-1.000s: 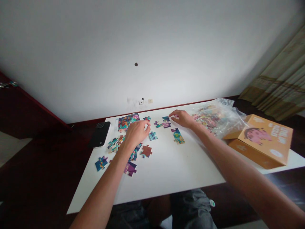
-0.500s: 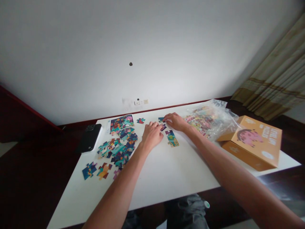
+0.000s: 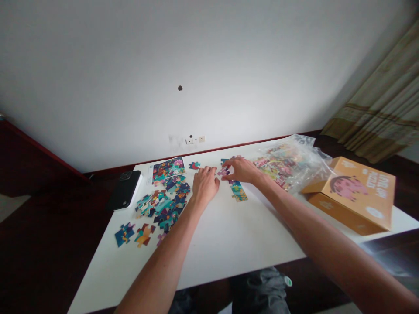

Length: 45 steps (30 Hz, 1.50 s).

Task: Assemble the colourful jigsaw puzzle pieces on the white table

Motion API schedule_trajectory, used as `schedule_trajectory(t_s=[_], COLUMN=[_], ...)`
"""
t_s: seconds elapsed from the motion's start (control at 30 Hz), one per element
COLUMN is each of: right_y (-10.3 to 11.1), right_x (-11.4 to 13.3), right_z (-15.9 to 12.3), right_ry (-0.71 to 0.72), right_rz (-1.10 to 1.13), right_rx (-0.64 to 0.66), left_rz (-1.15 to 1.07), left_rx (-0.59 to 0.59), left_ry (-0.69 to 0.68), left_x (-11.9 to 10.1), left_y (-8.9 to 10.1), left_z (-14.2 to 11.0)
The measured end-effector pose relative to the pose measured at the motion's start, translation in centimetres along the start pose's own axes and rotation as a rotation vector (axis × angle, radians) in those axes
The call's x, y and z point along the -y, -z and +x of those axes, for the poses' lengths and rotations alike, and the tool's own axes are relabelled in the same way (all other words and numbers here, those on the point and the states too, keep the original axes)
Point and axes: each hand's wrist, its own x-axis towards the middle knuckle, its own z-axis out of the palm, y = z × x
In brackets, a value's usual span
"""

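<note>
Right hand (image 3: 245,170) parts thumb and finger around pink piece (image 3: 223,172); left hand (image 3: 205,185) half-curls beside. Both holds unclear. Better press flat, gently.

I have a white table (image 3: 248,235) across the lower half of the frame. Left of centre on it lie a black phone (image 3: 124,190), a printed picture sheet (image 3: 168,169) and a heap of puzzle pieces (image 3: 167,211). Near mid-frame lies a yellow-and-teal strip (image 3: 239,192); toward the right, a clear plastic bag (image 3: 303,160) and an orange box (image 3: 360,194).
</note>
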Motion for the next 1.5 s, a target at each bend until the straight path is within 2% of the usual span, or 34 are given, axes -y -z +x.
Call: schedule_trajectory(t_s=[0.2, 0.43, 0.53, 0.73, 1.0, 1.2, 1.5], right_y=[-1.2, -2.1, -2.3, -2.1, -2.0, -2.1, -1.6], right_x=[-0.2, -2.0, -2.4, -2.8, -3.3, -3.1, -2.9], right_z=[0.4, 0.9, 0.9, 0.9, 1.1, 1.1, 0.8], right_ry=[0.074, 0.111, 0.09, 0.138, 0.134, 0.074, 0.141], right_rz=[0.145, 0.078, 0.049, 0.091, 0.15, 0.125, 0.054], right_rx=[0.01, -0.136, -0.114, -0.065, -0.055, -0.053, -0.035], left_rz=[-0.017, -0.071, -0.107, -0.165, -0.163, -0.143, -0.186], left_rx=[-0.01, -0.034, -0.027, 0.018, 0.025, 0.009, 0.021], left_ry=[0.045, -0.049, -0.115, -0.195, -0.189, -0.145, -0.2], left_x=[0.6, 0.4, 0.1, -0.5, -0.9, -0.7, -0.9], left_y=[-0.2, -0.4, -0.4, -0.2, -0.2, -0.3, -0.5], left_z=[0.1, 0.4, 0.4, 0.3, 0.2, 0.2, 0.2])
